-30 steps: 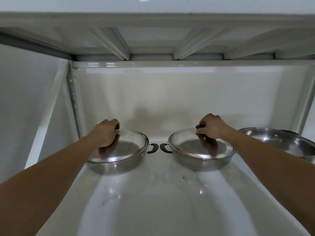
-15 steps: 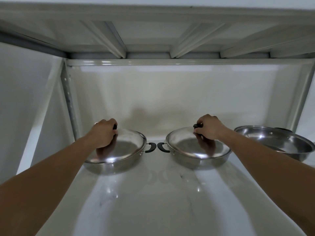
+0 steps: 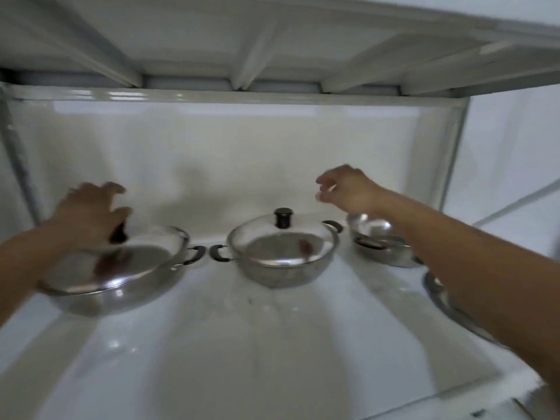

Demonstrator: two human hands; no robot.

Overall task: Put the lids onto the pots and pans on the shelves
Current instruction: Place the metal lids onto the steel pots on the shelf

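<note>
Two steel pans stand side by side on the white shelf (image 3: 272,353), each with a domed steel lid on it. My left hand (image 3: 91,213) hovers just above the left lid (image 3: 121,262), fingers spread over its black knob; the picture is blurred there. The middle pan's lid (image 3: 281,241) sits closed with its black knob free. My right hand (image 3: 345,189) is raised above and to the right of it, fingers apart, holding nothing. Behind my right forearm stands a third steel pan (image 3: 378,241) without a lid.
A further steel rim (image 3: 439,298) shows at the right, partly hidden under my right arm. The upper shelf (image 3: 272,40) hangs low overhead. A white back wall and metal uprights at both sides bound the shelf.
Both hands have let go of the lid knobs and lifted. My right hand has moved up and to the right. The camera has swung to the right, and more of the right side shows.
</note>
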